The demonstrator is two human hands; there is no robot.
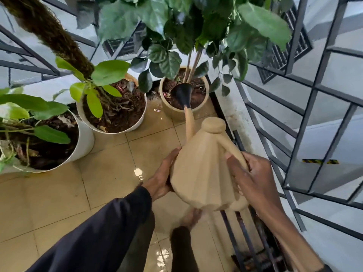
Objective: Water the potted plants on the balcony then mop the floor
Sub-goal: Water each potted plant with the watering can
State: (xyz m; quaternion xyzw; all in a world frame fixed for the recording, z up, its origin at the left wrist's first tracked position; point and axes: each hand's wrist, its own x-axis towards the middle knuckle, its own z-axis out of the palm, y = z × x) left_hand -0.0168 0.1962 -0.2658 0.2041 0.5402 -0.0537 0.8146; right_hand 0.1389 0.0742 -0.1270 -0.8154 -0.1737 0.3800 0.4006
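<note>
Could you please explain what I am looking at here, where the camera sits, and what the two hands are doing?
There is no machine here: a person wears one wide-angle camera on the head, looking forward and down, so you see their own arms. The left hand steadies the side of a beige watering can, and the right hand grips its handle. The can's black spout head hangs over the soil of a beige pot holding a dark-leaved plant. Two white pots, the middle pot and the nearest pot, stand to the left on the tiled floor, which looks wet. A metal railing encloses the balcony.
</note>
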